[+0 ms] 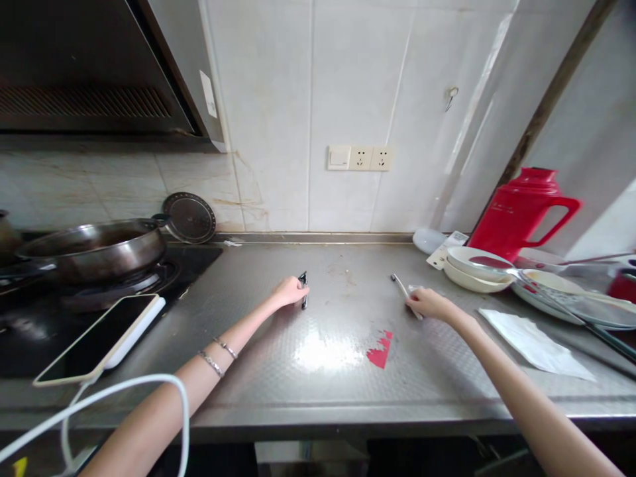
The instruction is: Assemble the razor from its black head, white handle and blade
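Observation:
My left hand (289,291) is closed at the counter's middle, its fingers pinching a small black-and-silver object (305,281) of a kind I cannot make out. To the right, my right hand (426,303) grips a slim white toothbrush (400,286), its dark-tipped head pointing up and left, away from me. A bit of clear plastic shows beside those fingers. Between the hands and closer to me, a jagged red scrap (380,349) lies flat on the steel counter (278,371).
At left, a steel pan (99,248) sits on the black stove, near a phone (99,338) with a looping white cable (149,379). Stacked bowls (472,278), plates, a red thermos jug (519,212) and a white tissue (536,343) occupy the right. Wall sockets (371,158) are behind.

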`<state>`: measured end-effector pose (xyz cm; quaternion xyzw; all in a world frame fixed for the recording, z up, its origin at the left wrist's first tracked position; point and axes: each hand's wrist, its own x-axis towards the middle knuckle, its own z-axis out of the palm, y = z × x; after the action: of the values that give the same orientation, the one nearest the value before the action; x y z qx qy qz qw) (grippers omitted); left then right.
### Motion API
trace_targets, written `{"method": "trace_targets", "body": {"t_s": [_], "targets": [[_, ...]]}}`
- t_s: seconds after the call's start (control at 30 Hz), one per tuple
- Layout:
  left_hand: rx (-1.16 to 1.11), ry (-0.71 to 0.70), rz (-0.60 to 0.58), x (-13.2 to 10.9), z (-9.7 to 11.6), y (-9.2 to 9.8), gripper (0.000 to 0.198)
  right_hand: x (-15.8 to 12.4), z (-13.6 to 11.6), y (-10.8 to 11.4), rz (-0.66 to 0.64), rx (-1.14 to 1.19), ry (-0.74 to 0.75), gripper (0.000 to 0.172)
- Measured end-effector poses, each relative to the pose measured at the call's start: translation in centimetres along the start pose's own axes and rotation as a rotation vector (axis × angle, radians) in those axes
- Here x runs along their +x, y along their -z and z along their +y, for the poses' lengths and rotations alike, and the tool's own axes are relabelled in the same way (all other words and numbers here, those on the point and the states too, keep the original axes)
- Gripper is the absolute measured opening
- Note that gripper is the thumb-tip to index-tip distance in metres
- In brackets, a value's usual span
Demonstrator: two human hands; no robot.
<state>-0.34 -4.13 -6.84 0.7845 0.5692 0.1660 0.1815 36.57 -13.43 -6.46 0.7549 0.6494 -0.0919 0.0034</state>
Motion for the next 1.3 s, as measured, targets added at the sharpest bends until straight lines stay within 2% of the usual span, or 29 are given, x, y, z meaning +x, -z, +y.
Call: {"method": "trace_targets", "body": {"t_s": [0.1, 0.23, 0.37, 0.5, 0.63, 0.87, 0.97, 1.07, 1.13, 1.2, 1.3], "targets": [[0.049, 0.019, -0.004, -0.5, 0.4, -0.1, 0.039, -1.1, -2.6, -0.3, 0.062, 0.031, -0.022, 0.036], [0.189, 0.068, -0.004, -0.6, 1.4, -0.2, 0.038, -2.5, -8.3, -0.6, 0.143, -0.027, 0.005, 0.039], [0.257, 0.088, -0.008, -0.3, 2.0, -0.4, 0.029, -3.3, -14.1, -0.7, 0.138, -0.063, 0.098, 0.037], [0.273, 0.118, -0.008, -0.1, 2.1, -0.6, 0.03, -3.2, -18.4, -0.6, 0.136, -0.083, 0.171, 0.037], [0.27, 0.112, -0.003, -0.1, 2.0, -0.9, 0.03, -2.8, -20.7, -0.8, 0.108, -0.071, 0.175, 0.037], [0.265, 0.09, 0.001, -0.1, 2.3, -1.3, 0.031, -2.5, -21.8, -1.7, 0.093, -0.091, 0.202, 0.036], [0.253, 0.08, 0.005, -0.2, 2.2, -1.1, 0.035, -2.6, -21.5, -1.5, 0.114, -0.097, 0.211, 0.042], [0.219, 0.052, 0.025, -0.4, 1.8, -0.3, 0.041, -1.9, -19.0, -0.3, 0.17, -0.087, 0.204, 0.039], [0.195, 0.043, 0.045, -0.3, 1.0, 0.4, 0.043, -1.0, -15.6, 0.8, 0.221, -0.061, 0.19, 0.03], [0.168, 0.051, 0.064, -0.1, 0.0, 1.4, 0.042, 0.2, -11.1, 2.0, 0.278, -0.014, 0.237, 0.026], [0.112, 0.019, 0.104, 0.7, -1.8, 2.8, 0.041, 2.0, -3.7, 3.3, 0.293, 0.022, 0.252, 0.036]]}}
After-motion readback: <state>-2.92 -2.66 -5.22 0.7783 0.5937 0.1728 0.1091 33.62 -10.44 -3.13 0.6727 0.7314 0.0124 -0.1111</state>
